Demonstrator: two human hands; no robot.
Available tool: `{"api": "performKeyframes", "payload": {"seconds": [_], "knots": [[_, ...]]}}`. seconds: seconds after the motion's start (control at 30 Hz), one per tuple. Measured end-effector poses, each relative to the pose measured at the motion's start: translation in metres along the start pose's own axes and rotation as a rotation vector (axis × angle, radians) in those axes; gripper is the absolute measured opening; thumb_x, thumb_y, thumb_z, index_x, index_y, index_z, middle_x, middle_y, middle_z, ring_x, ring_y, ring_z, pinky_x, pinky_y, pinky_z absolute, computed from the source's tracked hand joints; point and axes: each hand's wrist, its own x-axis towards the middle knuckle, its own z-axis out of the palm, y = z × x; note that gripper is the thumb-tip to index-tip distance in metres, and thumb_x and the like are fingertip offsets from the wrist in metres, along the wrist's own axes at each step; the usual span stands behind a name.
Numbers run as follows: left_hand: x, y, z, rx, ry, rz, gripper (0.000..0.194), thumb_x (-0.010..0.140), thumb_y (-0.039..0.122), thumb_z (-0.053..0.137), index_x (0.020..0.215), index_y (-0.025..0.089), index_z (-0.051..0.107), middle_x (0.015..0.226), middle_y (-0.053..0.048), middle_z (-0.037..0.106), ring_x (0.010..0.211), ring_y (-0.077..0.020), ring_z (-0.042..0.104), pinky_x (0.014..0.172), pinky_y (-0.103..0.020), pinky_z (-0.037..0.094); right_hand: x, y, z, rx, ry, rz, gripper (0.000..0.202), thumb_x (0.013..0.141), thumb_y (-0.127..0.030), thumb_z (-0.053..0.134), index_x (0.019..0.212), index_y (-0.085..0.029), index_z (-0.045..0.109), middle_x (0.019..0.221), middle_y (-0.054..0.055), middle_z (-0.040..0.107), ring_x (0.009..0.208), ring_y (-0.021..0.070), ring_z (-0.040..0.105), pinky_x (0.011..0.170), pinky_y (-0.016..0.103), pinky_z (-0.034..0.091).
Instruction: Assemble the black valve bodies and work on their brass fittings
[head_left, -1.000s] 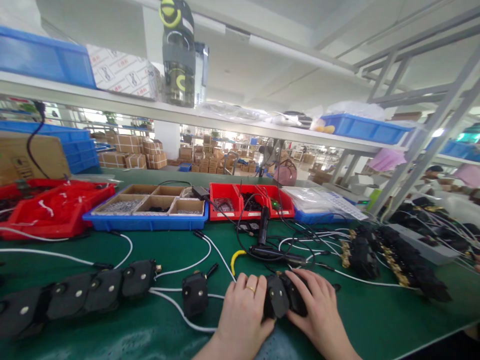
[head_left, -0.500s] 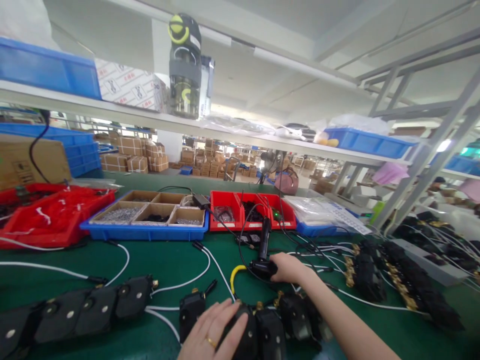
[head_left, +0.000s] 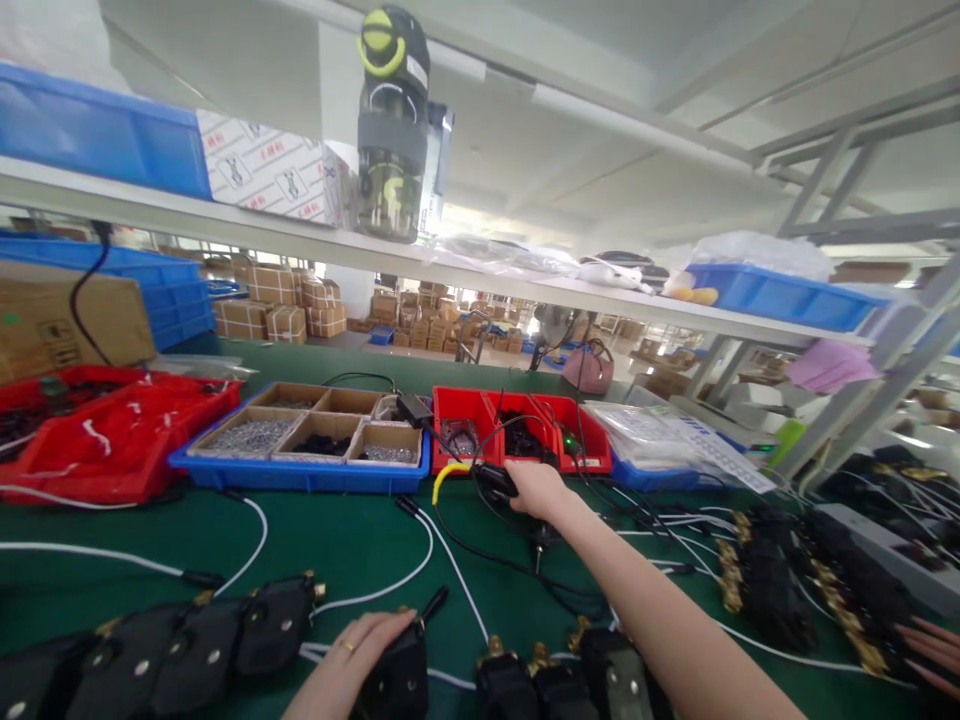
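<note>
My right hand [head_left: 534, 490] is closed around a black electric screwdriver [head_left: 496, 482] with a yellow loop, just in front of the red bins. Its bit end points down toward the green table near a black cable. At the lower centre, my left hand [head_left: 358, 655] has its fingers wrapped over a black boxy unit [head_left: 401, 672]. More black units with brass fittings [head_left: 559, 690] stand to its right, below my right forearm. A row of similar black units [head_left: 180, 650] lies at the left, with white cables running from them.
Behind are a blue tray [head_left: 300, 476] of screws, red bins [head_left: 465, 458], a red tray [head_left: 112, 460] and bagged sheets [head_left: 645, 440]. An overhead shelf [head_left: 300, 232] holds a bottle [head_left: 391, 140]. Another person's fingers [head_left: 934, 645] show at the right edge.
My right hand has lifted back and left, and the screwdriver has tipped from upright to bit-down. My left hand has moved left onto a single black unit. Another person's fingers have appeared at right.
</note>
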Motion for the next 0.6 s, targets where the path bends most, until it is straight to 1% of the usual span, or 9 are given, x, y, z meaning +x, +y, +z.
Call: {"api": "performKeyframes", "payload": {"seconds": [0.1,0.2,0.27,0.33,0.4,0.47,0.53,0.6], "knots": [[0.004,-0.007,0.006,-0.021,-0.041,-0.015,0.092,0.051,0.02,0.075,0.14,0.031,0.053,0.138,-0.007,0.06,0.127,-0.0316,0.055,0.107,-0.043,0.047,0.018,-0.019,0.003,0.009,-0.032,-0.077,0.035,0.095,-0.037,0.065,0.122,-0.016,0.06,0.117,0.008,0.064,0.103,0.0232,0.064,0.091,0.045,0.055],[0.004,-0.002,0.003,-0.022,-0.047,0.03,0.091,0.051,0.02,0.073,0.139,0.03,0.052,0.135,-0.008,0.061,0.123,-0.0309,0.057,0.104,-0.044,0.049,0.026,-0.026,0.006,0.024,0.012,-0.079,0.035,0.095,-0.035,0.065,0.124,-0.016,0.059,0.12,0.009,0.062,0.107,0.0243,0.063,0.094,0.048,0.053],[0.002,0.005,0.002,-0.03,-0.063,0.073,0.09,0.053,0.02,0.072,0.14,0.03,0.05,0.134,-0.008,0.06,0.122,-0.0305,0.058,0.101,-0.044,0.051,0.024,-0.025,0.007,0.042,0.063,-0.042,0.036,0.095,-0.034,0.066,0.125,-0.016,0.058,0.122,0.009,0.061,0.109,0.0251,0.062,0.095,0.048,0.053],[-0.002,0.012,0.002,-0.051,-0.097,0.105,0.09,0.054,0.016,0.07,0.14,0.03,0.049,0.134,-0.008,0.06,0.121,-0.0289,0.058,0.101,-0.042,0.051,0.012,-0.023,0.008,0.07,0.122,-0.004,0.035,0.094,-0.032,0.068,0.124,-0.016,0.059,0.123,0.009,0.06,0.112,0.0261,0.06,0.096,0.049,0.051],[-0.007,0.021,0.005,-0.054,-0.092,0.096,0.086,0.057,0.008,0.066,0.138,0.03,0.05,0.131,-0.007,0.061,0.119,-0.0253,0.06,0.101,-0.037,0.051,-0.01,-0.024,0.006,0.118,0.191,0.017,0.034,0.092,-0.026,0.069,0.123,-0.015,0.059,0.124,0.01,0.059,0.115,0.0278,0.058,0.099,0.051,0.049],[-0.011,0.031,0.009,-0.03,-0.033,0.067,0.084,0.06,0.002,0.062,0.138,0.03,0.049,0.13,-0.007,0.061,0.119,-0.0226,0.06,0.101,-0.034,0.051,-0.043,-0.031,0.003,0.197,0.268,0.009,0.033,0.092,-0.019,0.066,0.124,-0.015,0.059,0.123,0.012,0.059,0.115,0.0289,0.057,0.099,0.05,0.048],[-0.015,0.041,0.014,-0.001,0.015,0.049,0.085,0.062,0.0,0.063,0.14,0.029,0.047,0.131,-0.007,0.06,0.12,-0.0222,0.059,0.102,-0.034,0.05,-0.085,-0.042,0.001,0.302,0.329,-0.026,0.029,0.096,-0.02,0.059,0.125,-0.016,0.059,0.12,0.013,0.06,0.112,0.0268,0.058,0.097,0.043,0.05],[-0.015,0.05,0.017,0.014,0.019,0.038,0.085,0.062,0.005,0.07,0.141,0.027,0.047,0.133,-0.007,0.06,0.122,-0.0233,0.058,0.105,-0.035,0.049,-0.126,-0.057,0.006,0.408,0.348,-0.074,0.025,0.099,-0.028,0.057,0.123,-0.022,0.059,0.122,0.009,0.061,0.113,0.0216,0.059,0.097,0.033,0.051]]}}
